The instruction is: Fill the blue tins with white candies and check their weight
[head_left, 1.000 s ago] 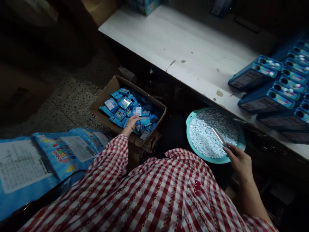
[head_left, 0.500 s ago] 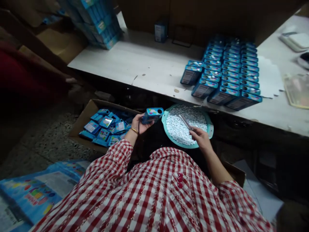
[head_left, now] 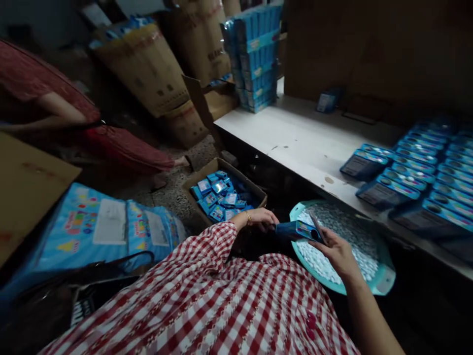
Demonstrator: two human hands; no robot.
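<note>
My left hand (head_left: 261, 217) is closed round the end of a small blue box (head_left: 295, 230), held sideways over the near edge of a teal basin (head_left: 384, 283) full of small white tablets (head_left: 351, 241). My right hand (head_left: 336, 249) meets the box's other end and grips a thin clear scoop or tube (head_left: 317, 226) there. An open cardboard carton (head_left: 199, 180) of loose blue boxes sits on the floor to the left. Rows of the same blue boxes (head_left: 417, 180) stand on the white table (head_left: 303, 143).
A stack of blue packs (head_left: 254, 54) stands at the table's far end by big cartons (head_left: 148, 64). Blue printed bags (head_left: 103, 227) lie at my left. Another person in red (head_left: 55, 108) sits on the floor beyond them.
My left hand lifted a blue box out of the floor carton and carried it right to the basin, where my right hand now meets it. My view has swung left and up.
</note>
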